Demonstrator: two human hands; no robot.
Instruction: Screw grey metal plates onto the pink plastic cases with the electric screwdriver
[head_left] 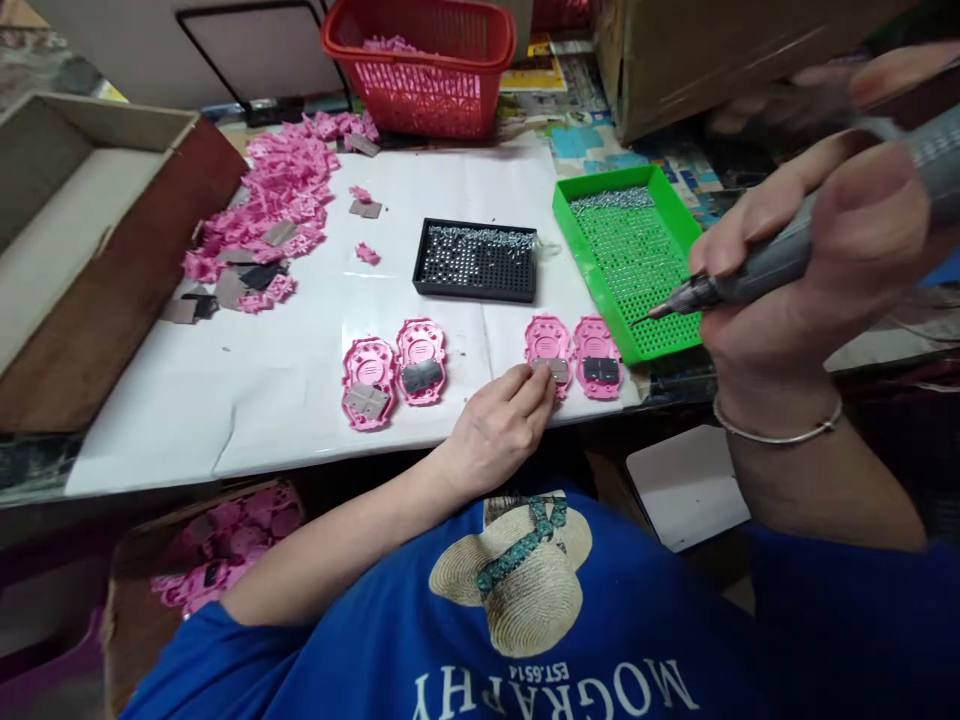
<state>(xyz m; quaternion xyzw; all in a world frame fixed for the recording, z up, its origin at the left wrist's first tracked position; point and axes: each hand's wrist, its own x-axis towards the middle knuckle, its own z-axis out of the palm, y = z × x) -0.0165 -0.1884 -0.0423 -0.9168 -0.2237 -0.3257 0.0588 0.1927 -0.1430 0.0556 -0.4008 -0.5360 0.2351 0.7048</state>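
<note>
My right hand [795,250] is wrapped round a grey electric screwdriver [776,262], its thin tip over the near edge of the green perforated tray [637,270] of screws. The fingers of my left hand [506,425] are pressed together at the lower part of a pink shell [548,340], touching its grey plate [553,370]. Beside it lies another pink shell [598,338] with a black plate [601,370]. To the left are a pink shell with a grey plate [367,401] and one with a dark plate [421,376]. A black perforated tray [476,291] holds screws.
Pink parts [289,185] and small plates are heaped at the left, beside a brown box [142,270]. A red basket [424,95] stands at the back. Below the table's left edge is a box of pink pieces [240,535]. A cardboard box [697,60] stands at back right.
</note>
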